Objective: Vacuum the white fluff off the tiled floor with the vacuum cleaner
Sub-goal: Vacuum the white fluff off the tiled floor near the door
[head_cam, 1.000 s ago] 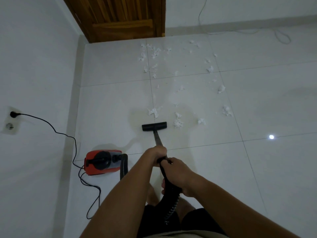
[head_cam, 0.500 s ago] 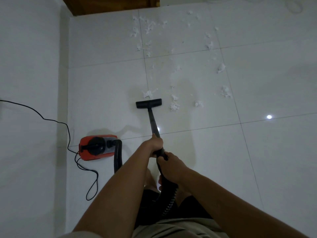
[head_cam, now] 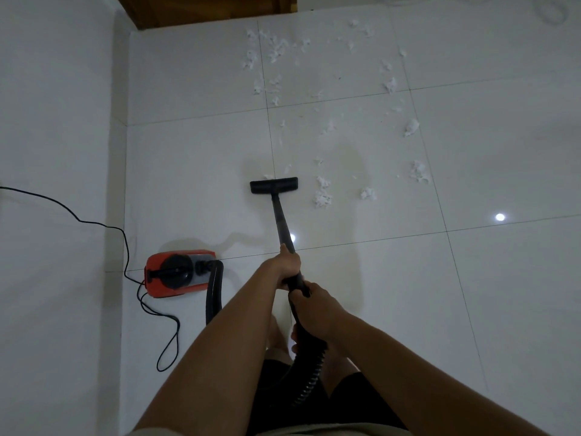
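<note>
White fluff is lying scattered over the tiled floor, with the nearest clumps sitting just to the right of the black floor nozzle and many more pieces spreading away toward the wooden door at the top. One small tuft is touching the nozzle's far edge. The nozzle is resting flat on the floor, and the black wand is slanting back from it to the person. The left hand is gripping the wand, its fingers wrapping fully around the tube. The right hand is holding the handle end just behind it, fingers curling around it where the ribbed hose is starting. The hose is dropping between the person's legs. The red vacuum cleaner is sitting on the floor to the left, near the white wall. Its black power cord is looping across the floor and running up along the wall.
</note>
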`<state>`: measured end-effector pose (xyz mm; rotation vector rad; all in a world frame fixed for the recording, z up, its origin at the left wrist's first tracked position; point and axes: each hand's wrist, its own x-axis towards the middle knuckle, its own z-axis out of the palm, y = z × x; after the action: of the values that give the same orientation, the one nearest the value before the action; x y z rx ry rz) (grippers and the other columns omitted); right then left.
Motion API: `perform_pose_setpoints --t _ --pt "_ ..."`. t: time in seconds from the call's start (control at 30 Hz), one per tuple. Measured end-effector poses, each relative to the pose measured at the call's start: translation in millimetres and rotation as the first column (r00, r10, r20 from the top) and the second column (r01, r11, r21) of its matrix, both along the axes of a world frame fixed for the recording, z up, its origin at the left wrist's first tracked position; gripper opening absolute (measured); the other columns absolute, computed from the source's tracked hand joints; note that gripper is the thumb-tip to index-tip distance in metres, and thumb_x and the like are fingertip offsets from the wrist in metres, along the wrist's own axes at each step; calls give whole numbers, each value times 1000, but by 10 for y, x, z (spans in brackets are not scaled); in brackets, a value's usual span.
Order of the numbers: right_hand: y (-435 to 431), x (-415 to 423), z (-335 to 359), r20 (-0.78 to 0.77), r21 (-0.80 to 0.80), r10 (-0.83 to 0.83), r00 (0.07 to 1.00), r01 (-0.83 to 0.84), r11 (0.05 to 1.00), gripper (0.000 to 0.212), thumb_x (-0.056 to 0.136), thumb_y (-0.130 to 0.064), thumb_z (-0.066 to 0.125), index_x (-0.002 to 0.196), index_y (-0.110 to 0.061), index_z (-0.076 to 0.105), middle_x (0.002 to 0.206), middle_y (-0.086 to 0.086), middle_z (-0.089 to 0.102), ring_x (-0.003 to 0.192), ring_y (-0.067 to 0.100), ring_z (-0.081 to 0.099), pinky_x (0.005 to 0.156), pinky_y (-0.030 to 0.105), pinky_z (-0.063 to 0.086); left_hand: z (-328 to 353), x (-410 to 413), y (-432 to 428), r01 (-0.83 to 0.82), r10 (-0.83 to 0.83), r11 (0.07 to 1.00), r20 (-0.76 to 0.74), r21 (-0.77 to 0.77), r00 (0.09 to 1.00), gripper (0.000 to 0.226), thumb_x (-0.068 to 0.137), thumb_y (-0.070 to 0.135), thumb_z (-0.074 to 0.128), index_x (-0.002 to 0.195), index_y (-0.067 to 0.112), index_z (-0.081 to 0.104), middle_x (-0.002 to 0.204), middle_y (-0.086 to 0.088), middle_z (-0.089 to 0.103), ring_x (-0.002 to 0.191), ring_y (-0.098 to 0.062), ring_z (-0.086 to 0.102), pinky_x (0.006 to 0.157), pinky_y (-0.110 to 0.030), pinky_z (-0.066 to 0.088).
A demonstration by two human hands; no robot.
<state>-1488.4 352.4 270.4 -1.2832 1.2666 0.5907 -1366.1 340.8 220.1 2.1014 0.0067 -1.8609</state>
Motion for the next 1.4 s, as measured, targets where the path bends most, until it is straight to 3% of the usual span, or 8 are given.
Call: perform_pose_setpoints --t 0.23,0.33,0.63,0.77,0.9,1.07,1.27,1.4 --pt "-18 -67 -272 11 -4 10 1000 -10 1000 90 65 -67 28 144 -27 47 138 13 60 129 35 56 111 51 44 -159 13 -45 -2 2 1000 7 1 1000 65 106 24 27 155 35 -14 86 -9 59 72 -15 60 60 -29 55" --pt "-22 -90 -343 -2 -13 28 1000 -28 1000 83 72 -62 32 146 -27 46 142 14 57 132 34 54 112 49 44 -258 -6 -37 -10 10 1000 13 -14 1000 64 106 30 27 155 36 -14 88 -8 60 77 -15 60 75 -33 58" --pt "-103 -121 -363 2 -31 94 996 -94 995 68 89 -46 38 153 -22 39 145 16 54 135 34 52 113 49 42 -350 -73 -62 -92 92 995 5 -50 996 61 107 31 25 155 35 -12 90 -7 55 73 -13 57 58 -26 51" --pt "-160 -120 -313 21 -14 89 996 -89 996 73 86 -49 37 154 -22 35 147 17 52 136 32 51 114 49 40 -366 -94 -91 -120 125 989 56 -86 991 59 107 29 25 157 33 -8 92 -5 53 74 -15 56 76 -31 57" --pt "-142 -172 -252 37 -3 77 996 -77 997 75 86 -51 39 156 -25 33 148 17 50 137 34 49 114 51 41 -299 -145 -48 -122 128 987 55 -109 990 59 107 29 24 157 31 -8 94 -5 52 73 -15 56 72 -29 54" --pt "-25 -237 -286 30 -1 62 998 -62 998 79 81 -54 37 155 -26 33 151 16 48 140 31 46 116 50 39 -327 -216 57 -152 156 984 37 -97 987 59 107 27 24 157 33 -7 94 -7 52 73 -16 56 86 -36 56" --pt "70 -309 -392 36 73 45 998 -47 996 87 79 -61 40 159 -32 23 161 14 34 149 27 33 121 50 31 -431 -259 191 -120 121 991 18 -65 992 62 105 33 27 155 40 -9 117 -13 56 98 -27 60 97 -48 53" --pt "92 -292 -582 -5 100 24 1000 -23 995 94 69 -69 38 157 -36 25 157 13 39 145 29 39 118 51 35 -543 -228 213 -153 154 987 14 -51 988 62 105 32 28 154 42 -9 95 -12 58 85 -24 58 95 -46 54"
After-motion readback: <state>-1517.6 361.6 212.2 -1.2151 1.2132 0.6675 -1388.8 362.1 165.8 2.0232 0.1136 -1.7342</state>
